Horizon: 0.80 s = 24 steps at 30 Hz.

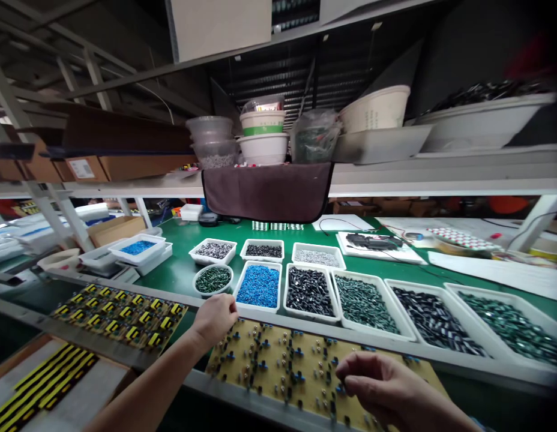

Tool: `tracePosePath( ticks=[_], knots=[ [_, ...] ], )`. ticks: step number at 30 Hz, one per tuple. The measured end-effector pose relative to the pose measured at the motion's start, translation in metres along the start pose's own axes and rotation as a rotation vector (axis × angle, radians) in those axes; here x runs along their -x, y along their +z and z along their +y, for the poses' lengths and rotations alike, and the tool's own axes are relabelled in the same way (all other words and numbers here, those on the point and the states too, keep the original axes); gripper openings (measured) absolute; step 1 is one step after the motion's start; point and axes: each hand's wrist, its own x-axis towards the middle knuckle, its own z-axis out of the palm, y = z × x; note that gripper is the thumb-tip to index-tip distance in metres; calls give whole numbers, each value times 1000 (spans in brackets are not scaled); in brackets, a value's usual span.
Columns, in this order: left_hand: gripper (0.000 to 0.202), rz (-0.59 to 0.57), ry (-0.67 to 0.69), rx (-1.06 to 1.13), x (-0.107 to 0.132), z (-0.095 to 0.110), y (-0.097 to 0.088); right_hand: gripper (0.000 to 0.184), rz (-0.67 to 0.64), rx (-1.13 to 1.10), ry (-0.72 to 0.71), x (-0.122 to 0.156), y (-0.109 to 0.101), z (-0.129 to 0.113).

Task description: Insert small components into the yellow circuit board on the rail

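Right hand (pixel 393 390) low over the right part of the tan circuit board (pixel 272 384), long side along the worktop edge (pixel 278 336), fingers (pixel 355 366) curled with no way to tell if they pinch a part, left hand (pixel 214 321) at the board's far left corner beside the white tray of blue bits (pixel 255 308), grip hard to tell too.

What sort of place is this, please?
Probably an electronics assembly workshop: a tan rectangular circuit board studded with small components, white plastic trays of sorted blue parts, and a long green-topped workbench.
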Motion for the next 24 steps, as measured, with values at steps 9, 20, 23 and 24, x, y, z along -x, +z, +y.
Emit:
tracePosePath(
  ticks=[9, 20, 23, 24],
  knots=[
    [42, -157, -58, 626, 23, 5, -3, 23, 260, 385, -198, -14, -7, 2],
    [60, -351, -494, 1577, 88, -10, 9, 17, 468, 1230, -243, -15, 11, -10],
    [56, -344, -567, 1657, 99, -16, 12, 16, 476, 1289, -215, -16, 16, -13],
    [52, -335, -584, 1681, 102, -18, 13, 16, 478, 1308, -208, -16, 17, -13]
  ],
)
